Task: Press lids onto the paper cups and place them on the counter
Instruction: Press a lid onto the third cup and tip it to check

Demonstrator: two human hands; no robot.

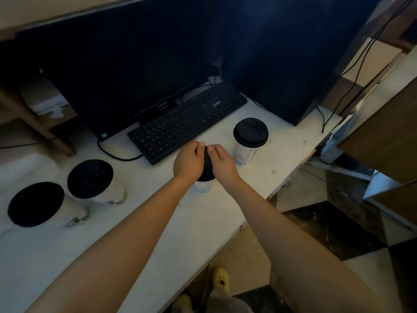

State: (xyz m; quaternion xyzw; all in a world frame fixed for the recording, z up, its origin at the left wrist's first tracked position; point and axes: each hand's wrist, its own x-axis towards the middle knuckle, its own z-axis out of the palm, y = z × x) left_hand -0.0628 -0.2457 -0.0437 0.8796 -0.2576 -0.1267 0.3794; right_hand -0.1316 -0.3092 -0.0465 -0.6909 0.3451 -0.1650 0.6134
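Pressing black lid (206,163) onto paper cup (203,186), left hand (188,162) and right hand (222,162) both clamped around rim for even seating; cup braced on tabletop (158,222); lidded cup (249,141) parked just beside.

Your left hand (188,160) and right hand (222,162) pressed together on a black plastic lid (207,164) atop a white paper cup (203,186), just in front of the black computer keyboard (187,120). Right of the keyboard stood another lidded cup (249,141); two more lidded cups (90,179) sat far left.
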